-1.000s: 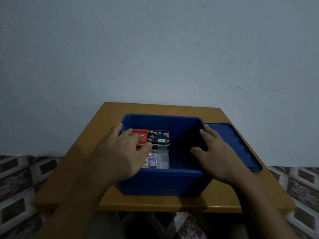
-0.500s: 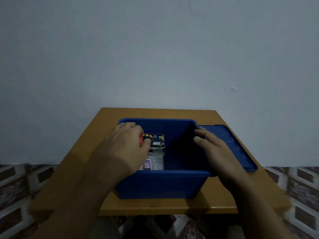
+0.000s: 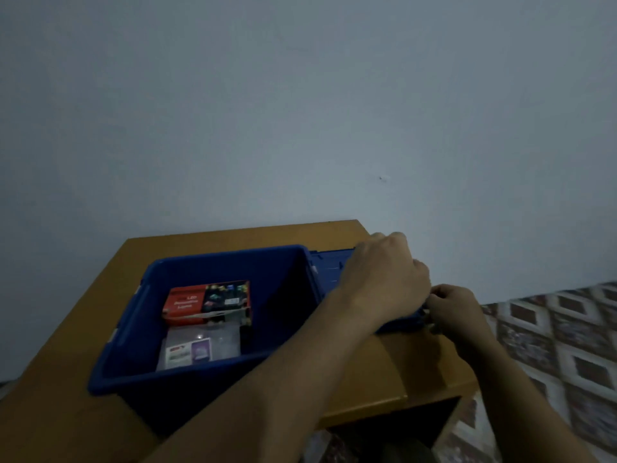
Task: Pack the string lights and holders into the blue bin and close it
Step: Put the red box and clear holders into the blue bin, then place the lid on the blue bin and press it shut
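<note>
Tabletop [image 3: 233,237], left hand [image 3: 384,279], right hand [image 3: 457,310] grip lid [image 3: 329,267], beside blue bin [image 3: 187,375]

**Where things lie around the two hands**

The left hand [image 3: 384,279] is on top of the lid [image 3: 329,267]. The right hand [image 3: 457,309] is just to the right of it, at the near corner of the same lid. The lid lies on the table [image 3: 384,369], under both hands and just beside the bin [image 3: 160,385]. The bin stands on the table to the left of both hands. Inside it, the lights box [image 3: 207,300] is on the far left side, and the holder packet [image 3: 200,349] lies just before the box. The left forearm passes over the bin's near right corner.
</note>
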Demonstrator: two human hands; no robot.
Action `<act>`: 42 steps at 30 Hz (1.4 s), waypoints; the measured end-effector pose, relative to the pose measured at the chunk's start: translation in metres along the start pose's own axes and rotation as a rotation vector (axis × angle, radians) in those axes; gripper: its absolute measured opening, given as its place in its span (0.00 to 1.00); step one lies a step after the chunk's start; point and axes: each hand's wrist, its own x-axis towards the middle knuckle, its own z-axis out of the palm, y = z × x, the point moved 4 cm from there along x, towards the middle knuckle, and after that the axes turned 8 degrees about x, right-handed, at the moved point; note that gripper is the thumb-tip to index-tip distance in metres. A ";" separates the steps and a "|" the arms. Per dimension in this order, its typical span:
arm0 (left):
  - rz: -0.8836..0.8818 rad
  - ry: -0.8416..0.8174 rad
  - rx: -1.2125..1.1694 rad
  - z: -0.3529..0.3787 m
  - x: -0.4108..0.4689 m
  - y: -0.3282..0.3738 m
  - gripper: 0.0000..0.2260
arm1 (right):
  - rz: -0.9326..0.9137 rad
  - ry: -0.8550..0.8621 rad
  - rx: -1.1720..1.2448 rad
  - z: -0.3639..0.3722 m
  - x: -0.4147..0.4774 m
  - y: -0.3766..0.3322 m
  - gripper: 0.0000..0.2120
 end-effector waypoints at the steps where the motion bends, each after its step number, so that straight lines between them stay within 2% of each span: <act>1: -0.038 -0.050 -0.008 0.016 0.008 0.003 0.11 | 0.008 -0.004 -0.041 -0.003 0.005 0.005 0.08; 4: -0.212 -0.191 -0.039 0.059 0.022 -0.002 0.13 | -0.004 -0.034 -0.177 -0.003 0.020 0.014 0.06; 8: -0.480 -0.343 0.043 0.102 0.022 -0.028 0.31 | 0.010 -0.013 -0.254 0.003 0.029 0.022 0.11; 10: -0.556 -0.360 0.079 0.115 0.018 -0.043 0.34 | 0.020 -0.010 -0.271 0.007 0.030 0.022 0.11; 15: -0.524 -0.343 0.172 0.126 0.017 -0.061 0.35 | 0.044 -0.017 -0.274 0.010 0.031 0.020 0.12; 19: -0.516 -0.314 0.115 0.124 0.017 -0.056 0.33 | 0.063 -0.033 -0.180 0.007 0.027 0.013 0.12; 22: -0.539 -0.265 0.039 0.120 0.017 -0.049 0.33 | 0.063 -0.135 -0.157 -0.001 0.022 -0.002 0.07; 25: -0.551 -0.193 -0.089 0.111 0.019 -0.035 0.31 | 0.132 -0.138 0.238 -0.016 0.011 -0.024 0.09; 26: -0.555 -0.179 -0.158 0.107 0.021 -0.031 0.31 | 0.121 -0.124 0.294 -0.020 0.009 -0.033 0.08; 28: -0.555 -0.158 -0.320 0.099 0.025 -0.020 0.30 | 0.029 -0.116 0.348 -0.028 0.002 -0.058 0.07; 32: -0.495 -0.086 -0.606 0.061 0.032 -0.004 0.30 | -0.274 -0.009 0.193 -0.040 -0.019 -0.113 0.08; 35: -0.422 0.030 -0.762 0.010 0.039 0.000 0.25 | -0.518 0.064 0.075 -0.040 -0.039 -0.150 0.09; 39: -0.337 0.168 -1.122 -0.062 0.033 -0.014 0.16 | -0.769 0.157 -0.059 -0.025 -0.066 -0.185 0.11; 42: -0.328 0.340 -1.365 -0.112 0.019 -0.050 0.23 | -0.930 0.160 -0.098 -0.008 -0.086 -0.197 0.12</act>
